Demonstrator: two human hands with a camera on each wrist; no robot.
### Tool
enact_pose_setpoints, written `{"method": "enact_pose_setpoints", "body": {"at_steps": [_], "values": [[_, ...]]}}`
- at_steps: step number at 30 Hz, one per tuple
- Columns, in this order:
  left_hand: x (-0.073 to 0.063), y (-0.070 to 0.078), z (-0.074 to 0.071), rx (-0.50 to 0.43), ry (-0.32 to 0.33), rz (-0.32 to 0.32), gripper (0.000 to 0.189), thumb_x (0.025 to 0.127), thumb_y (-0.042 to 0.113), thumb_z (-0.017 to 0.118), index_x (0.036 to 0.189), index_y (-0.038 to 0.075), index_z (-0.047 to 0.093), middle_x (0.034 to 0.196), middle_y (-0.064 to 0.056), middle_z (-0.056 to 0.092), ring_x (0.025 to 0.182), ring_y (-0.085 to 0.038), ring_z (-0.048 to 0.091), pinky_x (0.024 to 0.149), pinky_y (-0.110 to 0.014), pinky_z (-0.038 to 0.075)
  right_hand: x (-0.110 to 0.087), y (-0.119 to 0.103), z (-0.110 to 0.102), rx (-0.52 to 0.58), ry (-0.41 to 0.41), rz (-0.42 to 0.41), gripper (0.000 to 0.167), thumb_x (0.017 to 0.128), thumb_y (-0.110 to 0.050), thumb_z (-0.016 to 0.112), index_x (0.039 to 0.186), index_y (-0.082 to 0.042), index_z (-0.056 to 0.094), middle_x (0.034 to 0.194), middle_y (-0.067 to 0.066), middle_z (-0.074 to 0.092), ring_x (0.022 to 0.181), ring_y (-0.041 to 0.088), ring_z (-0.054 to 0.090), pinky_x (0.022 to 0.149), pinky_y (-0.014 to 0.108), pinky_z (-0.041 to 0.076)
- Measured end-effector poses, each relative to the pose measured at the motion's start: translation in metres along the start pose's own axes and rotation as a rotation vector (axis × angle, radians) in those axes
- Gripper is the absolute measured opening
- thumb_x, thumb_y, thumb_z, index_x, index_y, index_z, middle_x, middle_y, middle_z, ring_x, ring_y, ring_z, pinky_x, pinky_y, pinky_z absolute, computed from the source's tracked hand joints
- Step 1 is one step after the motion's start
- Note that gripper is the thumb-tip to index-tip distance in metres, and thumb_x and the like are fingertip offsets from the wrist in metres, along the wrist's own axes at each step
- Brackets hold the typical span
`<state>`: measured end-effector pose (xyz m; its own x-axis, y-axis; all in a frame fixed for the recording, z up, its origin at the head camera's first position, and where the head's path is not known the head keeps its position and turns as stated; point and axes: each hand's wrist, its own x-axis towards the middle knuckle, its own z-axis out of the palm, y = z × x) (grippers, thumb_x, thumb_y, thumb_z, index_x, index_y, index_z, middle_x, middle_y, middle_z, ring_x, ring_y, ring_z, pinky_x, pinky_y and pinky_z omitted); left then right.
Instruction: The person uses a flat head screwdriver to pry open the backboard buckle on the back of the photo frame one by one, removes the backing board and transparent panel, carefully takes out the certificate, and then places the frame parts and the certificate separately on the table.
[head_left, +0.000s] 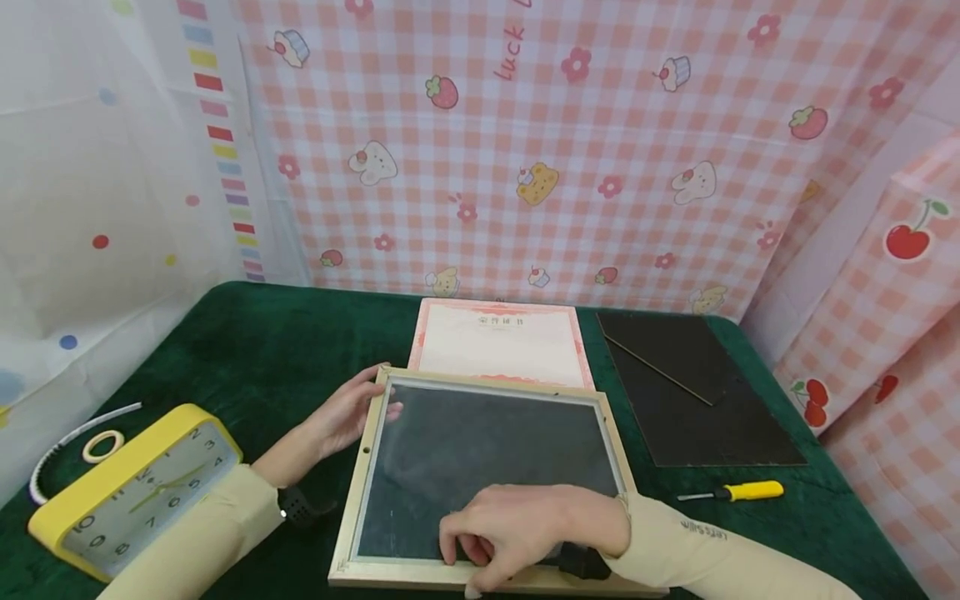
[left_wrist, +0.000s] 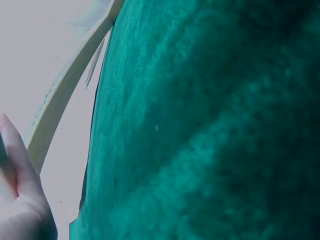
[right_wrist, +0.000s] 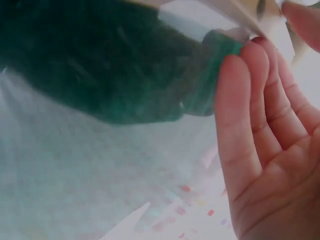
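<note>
A light wooden picture frame [head_left: 362, 492] with a clear pane [head_left: 487, 442] in it is held up off the green cloth, tilted toward the head camera. My left hand [head_left: 345, 417] grips its far left corner, and some fingertips show through the pane. At the near rail, my right hand [head_left: 517, 521] pinches the wood, fingers on the inner side and thumb over the outer edge. In the right wrist view, the fingertips [right_wrist: 234, 65] of that hand lie at the pane beside the rail. Only part of the left hand [left_wrist: 22, 200] enters the left wrist view.
Behind the frame lies a pink-bordered certificate [head_left: 498, 337]. At right are a black board [head_left: 720, 433] with a thin rod [head_left: 658, 370] on it and a yellow-handled screwdriver [head_left: 753, 491]. A yellow clock [head_left: 135, 442], a ring [head_left: 105, 433] and a white cord [head_left: 112, 414] are at left.
</note>
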<state>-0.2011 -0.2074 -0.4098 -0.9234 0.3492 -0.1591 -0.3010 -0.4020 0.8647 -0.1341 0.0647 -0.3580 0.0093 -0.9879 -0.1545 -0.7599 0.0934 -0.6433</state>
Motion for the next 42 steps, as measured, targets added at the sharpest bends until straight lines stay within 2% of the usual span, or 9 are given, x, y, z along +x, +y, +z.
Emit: {"method": "enact_pose_setpoints", "body": {"at_steps": [6, 13, 20, 28, 31, 34, 38, 42], "values": [[0.0, 0.003, 0.002, -0.013, 0.016, -0.003, 0.056, 0.095, 0.002, 0.032, 0.141, 0.009, 0.001, 0.105, -0.013, 0.039, 0.08, -0.021, 0.061, 0.075, -0.034, 0.046, 0.009, -0.009, -0.011, -0.099, 0.092, -0.02, 0.034, 0.089, -0.022, 0.053, 0.122, -0.015, 0.049, 0.063, -0.013, 0.046, 0.052, -0.008, 0.04, 0.051, 0.01, 0.035], [-0.002, 0.005, 0.002, -0.019, -0.033, -0.009, 0.056, 0.096, 0.003, 0.031, 0.141, 0.01, 0.0, 0.117, -0.014, 0.037, 0.081, -0.021, 0.062, 0.076, -0.034, 0.045, 0.043, -0.02, -0.016, -0.225, 0.055, 0.021, 0.044, 0.091, -0.027, 0.05, 0.133, -0.02, 0.041, 0.059, -0.01, 0.042, 0.048, -0.002, 0.037, 0.044, 0.013, 0.028], [-0.001, 0.004, -0.002, 0.012, -0.015, -0.03, 0.061, 0.091, -0.002, 0.04, 0.14, 0.015, 0.007, 0.132, -0.017, 0.022, 0.082, -0.021, 0.061, 0.078, -0.036, 0.044, 0.057, -0.023, -0.014, -0.236, 0.015, 0.054, 0.045, 0.09, -0.026, 0.052, 0.134, -0.022, 0.04, 0.059, -0.009, 0.042, 0.049, -0.001, 0.039, 0.044, 0.013, 0.029], [-0.001, 0.004, -0.004, 0.041, -0.024, -0.036, 0.066, 0.089, -0.004, 0.045, 0.14, 0.016, 0.008, 0.13, -0.017, 0.024, 0.082, -0.021, 0.062, 0.078, -0.036, 0.044, 0.061, -0.024, -0.014, -0.308, 0.023, 0.054, 0.041, 0.09, -0.027, 0.052, 0.13, -0.023, 0.043, 0.058, -0.01, 0.043, 0.047, -0.001, 0.039, 0.042, 0.013, 0.029], [-0.001, 0.004, -0.004, 0.046, -0.029, -0.029, 0.065, 0.089, -0.004, 0.044, 0.14, 0.015, 0.008, 0.129, -0.016, 0.025, 0.083, -0.021, 0.061, 0.079, -0.036, 0.044, 0.063, -0.024, -0.014, -0.355, 0.033, 0.053, 0.037, 0.089, -0.029, 0.052, 0.125, -0.023, 0.045, 0.057, -0.011, 0.043, 0.045, -0.001, 0.039, 0.04, 0.014, 0.028], [-0.001, 0.004, -0.006, 0.045, -0.032, -0.021, 0.062, 0.09, -0.005, 0.042, 0.14, 0.014, 0.009, 0.128, -0.015, 0.027, 0.085, -0.023, 0.061, 0.08, -0.037, 0.043, 0.063, -0.023, -0.013, -0.356, 0.033, 0.056, 0.038, 0.089, -0.03, 0.052, 0.125, -0.024, 0.043, 0.058, -0.01, 0.043, 0.046, -0.001, 0.039, 0.04, 0.014, 0.028], [-0.002, 0.005, -0.009, 0.049, -0.064, -0.019, 0.061, 0.091, -0.004, 0.039, 0.14, 0.014, 0.007, 0.131, -0.017, 0.024, 0.095, -0.027, 0.057, 0.083, -0.04, 0.041, 0.061, -0.021, -0.011, -0.314, 0.036, 0.059, 0.042, 0.089, -0.03, 0.052, 0.129, -0.024, 0.04, 0.06, -0.01, 0.043, 0.047, -0.001, 0.039, 0.041, 0.014, 0.028], [-0.005, 0.007, -0.011, 0.074, -0.132, -0.022, 0.062, 0.093, -0.003, 0.037, 0.141, 0.013, 0.001, 0.133, -0.02, 0.015, 0.104, -0.032, 0.051, 0.086, -0.043, 0.037, 0.06, -0.019, -0.011, -0.298, 0.051, 0.048, 0.043, 0.089, -0.029, 0.052, 0.13, -0.023, 0.039, 0.06, -0.011, 0.044, 0.047, -0.002, 0.039, 0.042, 0.013, 0.029]]}}
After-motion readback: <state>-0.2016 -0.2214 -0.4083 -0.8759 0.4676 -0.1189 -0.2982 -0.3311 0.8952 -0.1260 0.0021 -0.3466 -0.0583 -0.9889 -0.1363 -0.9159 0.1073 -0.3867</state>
